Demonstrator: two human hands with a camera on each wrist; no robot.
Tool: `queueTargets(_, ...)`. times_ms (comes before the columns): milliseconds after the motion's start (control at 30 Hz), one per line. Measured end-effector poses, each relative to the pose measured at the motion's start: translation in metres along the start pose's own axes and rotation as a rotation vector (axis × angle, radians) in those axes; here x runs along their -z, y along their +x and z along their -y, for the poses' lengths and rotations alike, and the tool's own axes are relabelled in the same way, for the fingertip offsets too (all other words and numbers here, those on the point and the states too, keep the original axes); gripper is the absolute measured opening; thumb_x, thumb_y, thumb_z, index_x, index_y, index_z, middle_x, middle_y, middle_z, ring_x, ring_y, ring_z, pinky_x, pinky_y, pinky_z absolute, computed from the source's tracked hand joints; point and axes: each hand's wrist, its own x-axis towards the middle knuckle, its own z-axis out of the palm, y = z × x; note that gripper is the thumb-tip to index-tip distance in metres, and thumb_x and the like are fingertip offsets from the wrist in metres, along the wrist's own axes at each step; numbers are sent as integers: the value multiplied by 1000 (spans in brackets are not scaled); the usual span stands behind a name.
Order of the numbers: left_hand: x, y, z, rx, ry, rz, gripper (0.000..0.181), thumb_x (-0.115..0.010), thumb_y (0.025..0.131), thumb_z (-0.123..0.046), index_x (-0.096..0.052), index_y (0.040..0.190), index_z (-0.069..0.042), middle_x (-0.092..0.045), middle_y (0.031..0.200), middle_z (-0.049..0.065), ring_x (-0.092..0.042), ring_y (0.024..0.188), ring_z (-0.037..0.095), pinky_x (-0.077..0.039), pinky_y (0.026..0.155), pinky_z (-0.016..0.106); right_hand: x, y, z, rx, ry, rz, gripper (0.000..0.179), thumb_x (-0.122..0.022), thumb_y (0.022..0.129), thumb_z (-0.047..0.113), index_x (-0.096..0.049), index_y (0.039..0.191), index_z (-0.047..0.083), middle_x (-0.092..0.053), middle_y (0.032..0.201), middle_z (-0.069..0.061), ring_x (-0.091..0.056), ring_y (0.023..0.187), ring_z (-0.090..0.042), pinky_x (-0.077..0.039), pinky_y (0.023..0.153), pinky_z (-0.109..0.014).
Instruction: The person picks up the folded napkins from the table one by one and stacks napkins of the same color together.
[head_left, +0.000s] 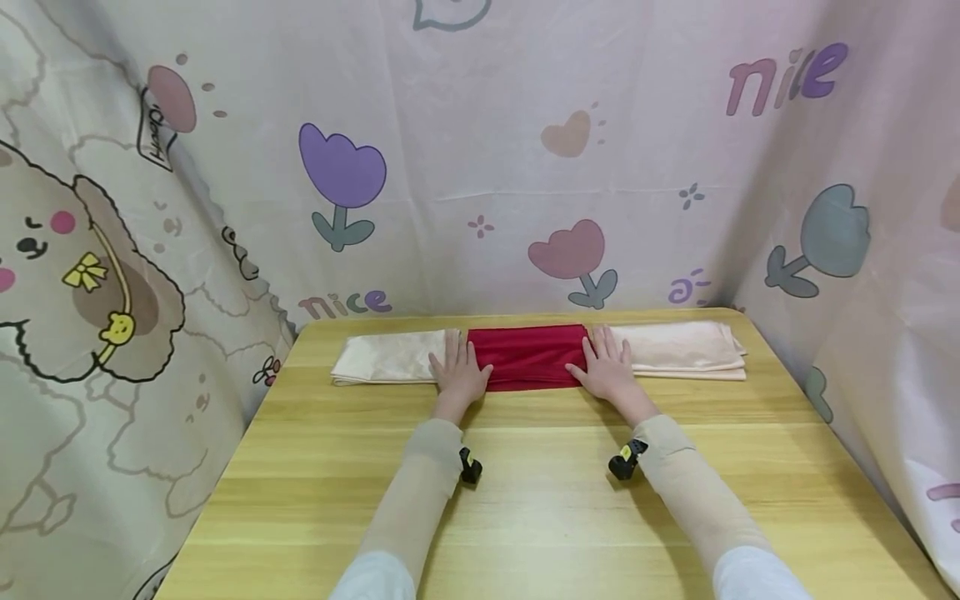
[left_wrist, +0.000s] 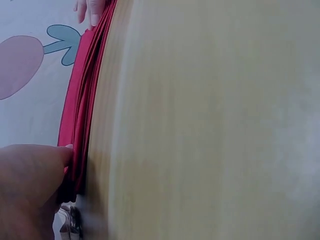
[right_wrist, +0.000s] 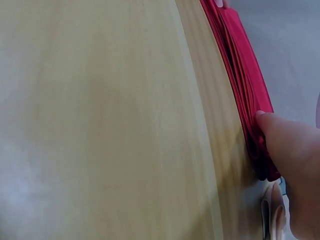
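A folded red cloth (head_left: 527, 357) lies between two folded pale cloths near the table's far edge. My left hand (head_left: 459, 375) rests flat with spread fingers at its left end, partly over the cream cloth (head_left: 393, 357). At the other end, my right hand (head_left: 606, 372) lies the same way, its fingers reaching toward the pale pink cloth (head_left: 678, 350). Both thumbs touch the red cloth. Stacked layers show along the near edge of the red cloth (left_wrist: 80, 115) in the left wrist view. In the right wrist view, my right thumb (right_wrist: 270, 122) presses on its side.
The wooden table (head_left: 540, 500) spreads out in front of the cloths. A printed curtain (head_left: 465, 167) hangs behind the table and along both sides. Black wrist cameras, such as the left one (head_left: 470, 465), sit on the inner sides of both forearms.
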Motion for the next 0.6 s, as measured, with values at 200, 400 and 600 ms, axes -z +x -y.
queueTargets(200, 3, -7, 1, -10, -7, 7, 74, -37, 101, -53, -15, 157, -11, 4, 166, 5, 11, 153, 29, 1, 118, 64, 3, -7, -5, 26, 27, -19, 79, -44, 97, 55, -26, 153, 2, -6, 163, -21, 5, 151, -38, 3, 117, -63)
queueTargets(400, 8, -12, 5, -28, -16, -18, 75, -38, 100, -55, -13, 157, -13, 8, 166, 5, 11, 153, 30, 0, 117, 65, 7, -12, -10, 43, 32, -34, 79, -43, 98, 55, -24, 153, 2, -4, 164, -19, 6, 151, -37, 3, 118, -63)
queueTargets(600, 12, -17, 8, -45, -74, -31, 77, -41, 100, -53, -11, 158, -13, 8, 166, 6, 15, 152, 29, 3, 117, 65, 9, -16, -17, 67, 19, -67, 78, -44, 98, 53, -21, 155, 5, -2, 165, -17, 4, 151, -39, 1, 117, -64)
